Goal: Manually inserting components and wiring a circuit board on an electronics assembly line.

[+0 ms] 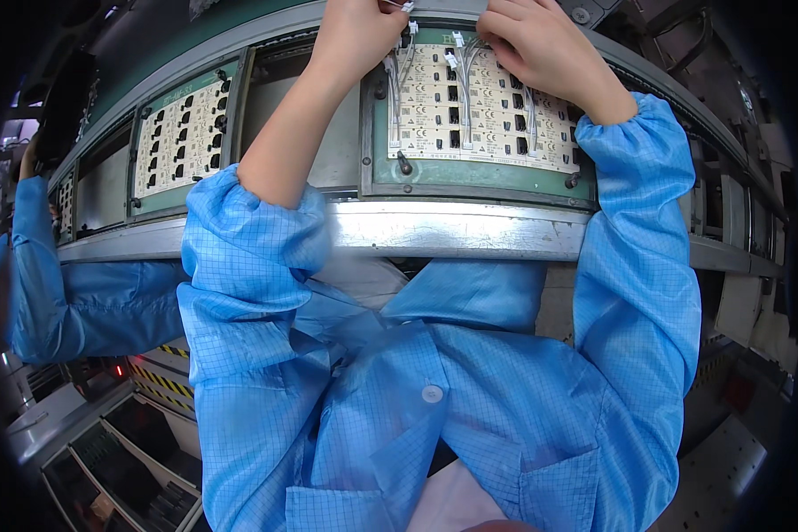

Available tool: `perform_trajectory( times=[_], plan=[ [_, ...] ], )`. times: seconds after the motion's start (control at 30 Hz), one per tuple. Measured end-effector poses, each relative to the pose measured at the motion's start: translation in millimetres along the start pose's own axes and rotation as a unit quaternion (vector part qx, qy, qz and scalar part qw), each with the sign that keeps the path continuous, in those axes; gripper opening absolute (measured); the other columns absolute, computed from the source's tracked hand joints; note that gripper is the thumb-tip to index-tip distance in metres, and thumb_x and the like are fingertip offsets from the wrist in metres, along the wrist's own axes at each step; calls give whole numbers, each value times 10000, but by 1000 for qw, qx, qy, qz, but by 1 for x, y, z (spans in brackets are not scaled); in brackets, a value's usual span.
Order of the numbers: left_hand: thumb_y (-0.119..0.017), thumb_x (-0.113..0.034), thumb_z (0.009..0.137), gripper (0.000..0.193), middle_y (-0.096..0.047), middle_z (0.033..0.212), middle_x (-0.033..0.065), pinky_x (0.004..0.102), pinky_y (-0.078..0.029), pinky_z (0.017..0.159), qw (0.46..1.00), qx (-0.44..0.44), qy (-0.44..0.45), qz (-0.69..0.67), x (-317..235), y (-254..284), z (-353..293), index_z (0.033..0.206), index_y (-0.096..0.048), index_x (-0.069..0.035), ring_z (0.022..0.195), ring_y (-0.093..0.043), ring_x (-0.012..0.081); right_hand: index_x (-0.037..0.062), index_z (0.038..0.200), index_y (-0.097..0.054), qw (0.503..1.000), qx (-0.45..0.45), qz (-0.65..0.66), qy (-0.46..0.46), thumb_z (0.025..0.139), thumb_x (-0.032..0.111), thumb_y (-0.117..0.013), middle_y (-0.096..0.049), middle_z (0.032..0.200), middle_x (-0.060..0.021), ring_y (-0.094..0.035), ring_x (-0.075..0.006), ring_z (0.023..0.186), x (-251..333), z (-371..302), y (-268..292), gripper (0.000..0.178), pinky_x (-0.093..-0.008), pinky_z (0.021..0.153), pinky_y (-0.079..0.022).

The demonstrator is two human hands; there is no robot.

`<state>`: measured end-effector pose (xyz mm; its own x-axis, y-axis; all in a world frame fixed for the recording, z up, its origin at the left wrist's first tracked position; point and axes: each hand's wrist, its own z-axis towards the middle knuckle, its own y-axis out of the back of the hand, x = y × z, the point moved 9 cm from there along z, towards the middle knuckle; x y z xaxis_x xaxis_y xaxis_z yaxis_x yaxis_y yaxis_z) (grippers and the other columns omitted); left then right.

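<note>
A cream circuit board panel (430, 108) lies in a green carrier (470, 175), with black components in rows across it. Several grey wire leads (466, 102) run over the panel and end in white plug connectors (452, 59). At the top edge of the picture, over the panel's far left corner, my left hand (363, 37) pinches a white connector on a thin wire (406, 6); its fingertips are partly cut off. My right hand (541, 49) is bent over the panel's far right part, fingers curled together beside the wires. Whatever those fingers hold is hidden.
A metal rail (452, 229) runs along the near side of the line. To the left, a second carrier holds another cream panel (182, 137). A co-worker's blue sleeve (34, 266) shows at the far left. Black bins (120, 470) stand low at the left.
</note>
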<state>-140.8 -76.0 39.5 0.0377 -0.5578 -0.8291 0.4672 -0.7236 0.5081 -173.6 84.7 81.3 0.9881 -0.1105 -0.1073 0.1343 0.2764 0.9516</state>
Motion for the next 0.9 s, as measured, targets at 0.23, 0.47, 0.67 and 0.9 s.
perform_trajectory(
  times=[0.23,0.47,0.67,0.9],
  plan=[
    [-592,88,868,295,-725,994,123,314,-557,818,996,54,-73,-16,-18,-6,-6,1137,-687,14,913,-697,183,89,866,-648,996,8,76,-34,824,118,-662,-637,883,-75,-599,-268,904,-8,-7,6,53,-390,814,-418],
    [-602,73,880,285,-724,983,97,304,-552,806,995,97,-29,-25,-3,-2,1,1144,-690,8,892,-680,157,55,917,-676,988,45,124,-79,846,105,-594,-673,919,-114,-639,-311,960,-10,-7,2,119,-401,836,-446],
    [-601,-3,947,208,-733,921,81,294,-540,782,995,92,-25,15,-7,6,-1,1133,-690,23,857,-672,129,32,845,-680,986,33,135,-95,848,89,-555,-655,902,-152,-636,-350,947,-21,-8,1,138,-447,828,-477],
    [-598,-88,990,301,-723,863,64,284,-522,724,991,129,-25,31,-14,0,-5,1262,-686,6,796,-652,109,39,983,-655,970,-133,173,-111,858,60,-550,-631,964,-156,-611,-373,978,-34,11,-16,164,-464,836,-481]
  ],
)
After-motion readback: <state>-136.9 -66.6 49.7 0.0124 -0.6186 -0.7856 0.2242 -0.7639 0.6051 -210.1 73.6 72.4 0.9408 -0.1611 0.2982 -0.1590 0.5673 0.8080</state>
